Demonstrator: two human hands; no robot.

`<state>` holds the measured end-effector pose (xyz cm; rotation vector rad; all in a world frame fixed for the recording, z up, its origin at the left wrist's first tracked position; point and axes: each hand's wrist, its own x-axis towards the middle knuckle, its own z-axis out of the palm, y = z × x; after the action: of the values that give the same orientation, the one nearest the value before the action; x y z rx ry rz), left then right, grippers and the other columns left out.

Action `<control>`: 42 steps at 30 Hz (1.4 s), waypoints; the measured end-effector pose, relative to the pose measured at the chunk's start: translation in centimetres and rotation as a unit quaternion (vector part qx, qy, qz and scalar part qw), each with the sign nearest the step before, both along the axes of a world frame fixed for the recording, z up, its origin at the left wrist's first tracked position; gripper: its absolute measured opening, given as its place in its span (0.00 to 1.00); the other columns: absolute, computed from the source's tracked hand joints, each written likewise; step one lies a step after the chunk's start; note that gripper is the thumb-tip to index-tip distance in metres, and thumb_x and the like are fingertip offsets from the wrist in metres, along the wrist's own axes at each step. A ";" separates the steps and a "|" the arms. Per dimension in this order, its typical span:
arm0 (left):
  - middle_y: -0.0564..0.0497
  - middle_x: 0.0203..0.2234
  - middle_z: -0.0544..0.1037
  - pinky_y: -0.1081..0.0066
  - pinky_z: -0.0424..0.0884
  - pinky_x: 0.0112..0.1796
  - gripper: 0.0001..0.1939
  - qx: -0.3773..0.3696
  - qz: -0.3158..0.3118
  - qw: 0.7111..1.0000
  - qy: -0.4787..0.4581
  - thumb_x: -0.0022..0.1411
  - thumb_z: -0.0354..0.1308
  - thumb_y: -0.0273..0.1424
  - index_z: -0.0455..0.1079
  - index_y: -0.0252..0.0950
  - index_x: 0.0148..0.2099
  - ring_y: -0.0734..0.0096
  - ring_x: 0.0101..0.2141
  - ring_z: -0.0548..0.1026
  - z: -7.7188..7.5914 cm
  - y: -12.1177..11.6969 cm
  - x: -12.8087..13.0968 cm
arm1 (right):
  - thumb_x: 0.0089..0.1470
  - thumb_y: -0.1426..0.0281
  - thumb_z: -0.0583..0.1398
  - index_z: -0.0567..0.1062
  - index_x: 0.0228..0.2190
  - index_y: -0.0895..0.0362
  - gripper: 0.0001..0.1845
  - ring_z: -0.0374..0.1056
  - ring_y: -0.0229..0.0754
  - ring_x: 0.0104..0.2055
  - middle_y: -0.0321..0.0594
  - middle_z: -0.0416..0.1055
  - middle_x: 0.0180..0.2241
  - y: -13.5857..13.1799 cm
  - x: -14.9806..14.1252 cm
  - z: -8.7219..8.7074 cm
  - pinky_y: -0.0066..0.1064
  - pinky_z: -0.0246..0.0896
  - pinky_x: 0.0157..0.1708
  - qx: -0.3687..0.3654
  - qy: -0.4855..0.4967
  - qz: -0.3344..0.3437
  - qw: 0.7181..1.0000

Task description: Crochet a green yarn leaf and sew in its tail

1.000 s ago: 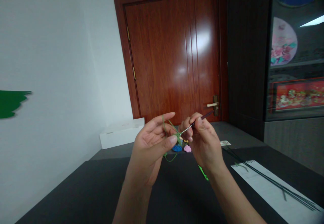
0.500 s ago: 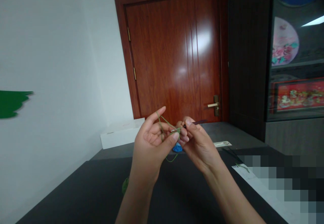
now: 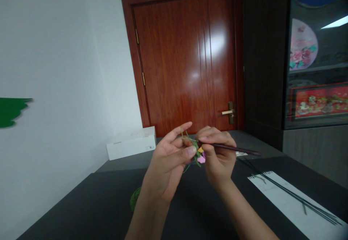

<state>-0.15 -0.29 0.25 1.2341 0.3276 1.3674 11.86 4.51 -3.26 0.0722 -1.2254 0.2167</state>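
Monitoring remotely through the head camera, I saw a left hand (image 3: 174,157) pinch a small green crochet piece (image 3: 197,146) beneath its thumb, above a black tabletop (image 3: 103,203), while a right hand (image 3: 220,151) gripped a dark-handled crochet hook (image 3: 239,148) snugly between thumb and curled fingers. Green yarn (image 3: 187,133) ran over the raised left index finger; a green yarn ball (image 3: 135,199) sat beside the left forearm. In my judgement, the stitch called for even tension on that strand, a firm pinch close to the loop and a slight roll of the hook to avoid splitting the yarn; its tip was too fine for me to make out. Both forearms converged from below, the left palm partly facing the camera, the right fingers folded over the handle, which sloped slightly down to the right. A pink flower-shaped piece (image 3: 201,159) showed between the hands.
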 end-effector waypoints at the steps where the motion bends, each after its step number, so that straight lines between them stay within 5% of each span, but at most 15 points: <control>1: 0.49 0.34 0.79 0.76 0.72 0.38 0.33 0.006 0.002 1.000 -0.005 0.54 0.70 0.20 0.69 0.32 0.62 0.73 0.35 0.78 0.0 0.0 0.0 | 0.62 0.69 0.63 0.78 0.37 0.48 0.04 0.69 0.44 0.31 0.36 0.70 0.28 0.0 -0.3 0.0 0.40 0.63 0.34 -0.031 0.015 0.054 0.998; 5: 0.51 0.32 0.78 0.72 0.71 0.42 0.34 0.029 0.021 0.999 -0.008 0.53 0.70 0.19 0.69 0.35 0.62 0.70 0.37 0.77 0.2 0.1 0.1 | 0.64 0.66 0.61 0.75 0.36 0.50 0.03 0.69 0.42 0.31 0.35 0.70 0.27 -0.2 -0.5 0.3 0.37 0.62 0.33 -0.087 0.028 0.166 0.982; 13: 0.52 0.30 0.76 0.71 0.70 0.38 0.31 0.048 0.039 0.998 0.011 0.54 0.69 0.20 0.72 0.37 0.60 0.71 0.34 0.74 0.1 -0.1 -0.1 | 0.64 0.61 0.61 0.70 0.33 0.51 0.09 0.63 0.39 0.26 0.32 0.67 0.23 -0.5 0.4 0.8 0.33 0.58 0.29 -0.140 0.047 0.226 0.963; 19: 0.51 0.30 0.77 0.67 0.75 0.38 0.25 0.097 0.074 0.992 0.034 0.55 0.69 0.21 0.74 0.34 0.55 0.68 0.33 0.76 0.1 0.1 0.0 | 0.61 0.61 0.63 0.71 0.28 0.55 0.13 0.54 0.33 0.21 0.30 0.61 0.20 -0.8 0.7 1.5 0.25 0.51 0.21 -0.266 -0.023 0.388 0.882; 23: 0.53 0.29 0.77 0.63 0.78 0.35 0.35 0.096 0.120 0.987 0.049 0.55 0.70 0.23 0.64 0.34 0.64 0.63 0.32 0.79 0.3 -0.1 0.4 | 0.58 0.60 0.66 0.70 0.26 0.57 0.16 0.49 0.30 0.19 0.28 0.59 0.19 -0.8 0.9 1.9 0.23 0.47 0.18 -0.332 -0.080 0.427 0.838; 28: 0.52 0.29 0.79 0.61 0.77 0.41 0.47 0.112 0.131 0.983 0.065 0.52 0.72 0.23 0.57 0.34 0.70 0.63 0.34 0.80 0.3 0.2 0.3 | 0.57 0.61 0.67 0.66 0.24 0.56 0.19 0.51 0.31 0.20 0.28 0.61 0.20 -0.8 1.1 2.0 0.23 0.49 0.20 -0.317 -0.080 0.416 0.849; 32: 0.53 0.29 0.79 0.68 0.75 0.39 0.42 0.140 0.168 0.974 0.066 0.54 0.71 0.23 0.60 0.35 0.68 0.67 0.34 0.79 0.1 0.6 0.1 | 0.58 0.65 0.67 0.67 0.27 0.54 0.15 0.59 0.33 0.25 0.29 0.66 0.24 -0.7 0.9 1.8 0.25 0.55 0.26 -0.257 -0.069 0.337 0.903; 36: 0.54 0.29 0.78 0.73 0.74 0.37 0.39 0.138 0.199 0.968 0.069 0.53 0.72 0.23 0.64 0.34 0.65 0.72 0.33 0.77 0.2 0.6 0.2 | 0.58 0.70 0.67 0.75 0.31 0.53 0.06 0.68 0.40 0.35 0.35 0.71 0.31 -0.3 0.9 1.5 0.33 0.62 0.38 -0.163 -0.063 0.100 0.979; 42: 0.51 0.31 0.81 0.73 0.74 0.38 0.37 0.096 0.200 0.973 0.057 0.53 0.72 0.22 0.65 0.32 0.64 0.71 0.34 0.78 0.4 -0.3 0.7 | 0.56 0.74 0.67 0.81 0.35 0.47 0.09 0.70 0.46 0.36 0.38 0.76 0.32 0.3 1.2 0.4 0.41 0.63 0.38 -0.051 -0.049 -0.151 0.986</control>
<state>0.55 -0.64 0.68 1.4646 0.5586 1.7045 13.04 4.76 -2.89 -0.2151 -1.3042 0.0192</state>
